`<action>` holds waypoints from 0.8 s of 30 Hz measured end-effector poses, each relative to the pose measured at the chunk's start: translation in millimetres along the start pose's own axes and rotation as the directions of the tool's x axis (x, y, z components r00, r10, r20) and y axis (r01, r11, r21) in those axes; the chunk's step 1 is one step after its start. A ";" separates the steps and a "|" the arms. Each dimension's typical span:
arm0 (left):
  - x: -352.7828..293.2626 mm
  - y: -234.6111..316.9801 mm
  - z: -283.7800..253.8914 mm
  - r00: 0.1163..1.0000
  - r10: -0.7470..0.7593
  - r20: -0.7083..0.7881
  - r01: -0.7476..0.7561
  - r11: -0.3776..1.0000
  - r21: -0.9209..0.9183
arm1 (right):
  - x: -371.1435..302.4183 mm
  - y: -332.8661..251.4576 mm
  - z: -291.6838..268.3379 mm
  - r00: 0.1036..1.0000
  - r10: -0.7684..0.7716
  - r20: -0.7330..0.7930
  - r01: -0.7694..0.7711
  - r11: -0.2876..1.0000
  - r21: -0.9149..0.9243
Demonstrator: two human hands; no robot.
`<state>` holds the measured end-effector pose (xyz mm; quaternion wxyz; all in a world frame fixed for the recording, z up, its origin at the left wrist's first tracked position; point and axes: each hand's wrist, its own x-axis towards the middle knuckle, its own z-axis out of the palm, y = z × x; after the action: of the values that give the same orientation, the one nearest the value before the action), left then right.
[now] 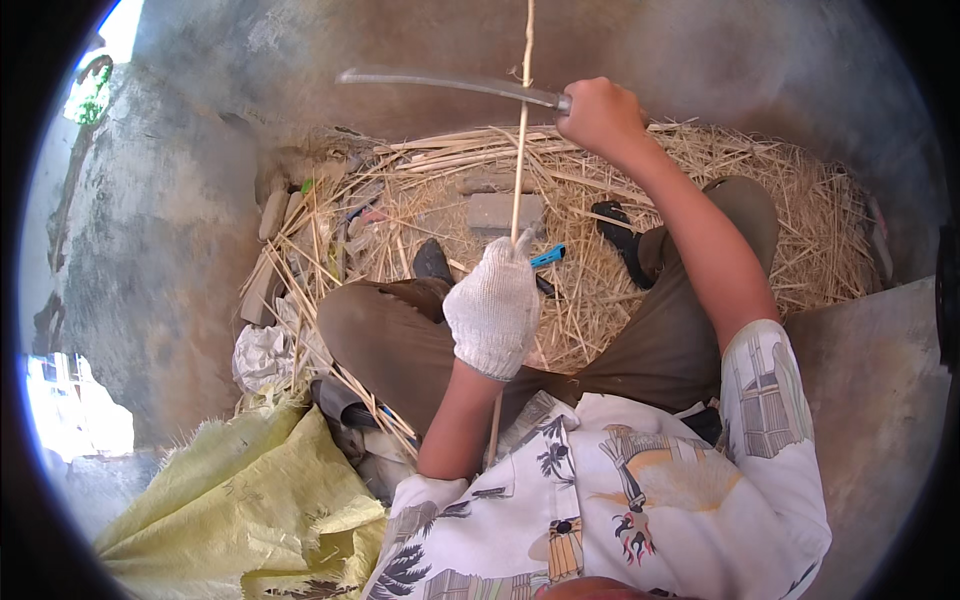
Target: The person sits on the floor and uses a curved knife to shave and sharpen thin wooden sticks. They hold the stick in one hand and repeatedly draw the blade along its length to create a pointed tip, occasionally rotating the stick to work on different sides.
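My left hand (492,305), in a white knitted glove, is closed round a thin pale wooden stick (520,170). The stick stands nearly upright in the picture, running past the top edge, with its lower part showing below the glove near my shirt. Bare and raised at the upper right, my right hand (603,115) grips the handle of a long curved blade, a sickle or knife (450,82). Its blade reaches left across the stick, and the tip is slightly blurred. Whether the edge touches the stick I cannot tell.
Straw-like shavings (800,220) cover the floor round my feet. A grey brick (505,212) and a blue-handled tool (548,256) lie between my legs. At the lower left is a yellow woven sack (240,490). Several split strips (370,395) lean by my left knee, and a wall (330,60) stands ahead.
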<state>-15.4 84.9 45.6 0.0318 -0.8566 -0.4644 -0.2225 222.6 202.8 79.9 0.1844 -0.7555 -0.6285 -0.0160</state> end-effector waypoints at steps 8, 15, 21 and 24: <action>3.4 -8.6 -2.1 0.997 0.050 0.062 -0.040 0.987 -0.155 | -22.5 4.9 7.8 0.973 -0.225 -0.058 0.224 0.974 -0.021; -3.1 2.7 -8.8 0.997 -0.020 0.075 0.034 0.981 -0.193 | -8.8 13.4 2.4 0.995 -0.099 -0.032 0.097 0.994 -0.056; 0.9 0.4 -4.8 0.994 0.107 0.007 -0.107 0.993 -0.042 | 3.7 24.8 13.3 0.952 -0.177 -0.250 0.155 0.982 -0.104; 1.9 4.3 -7.6 0.994 0.103 0.041 -0.103 0.995 -0.009 | 8.9 28.3 21.1 0.938 -0.188 -0.291 0.170 0.982 -0.086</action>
<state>-13.8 82.0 53.8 0.0308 -0.8839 -0.4195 -0.2044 247.2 213.4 55.2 0.2521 -0.6891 -0.6589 -0.1652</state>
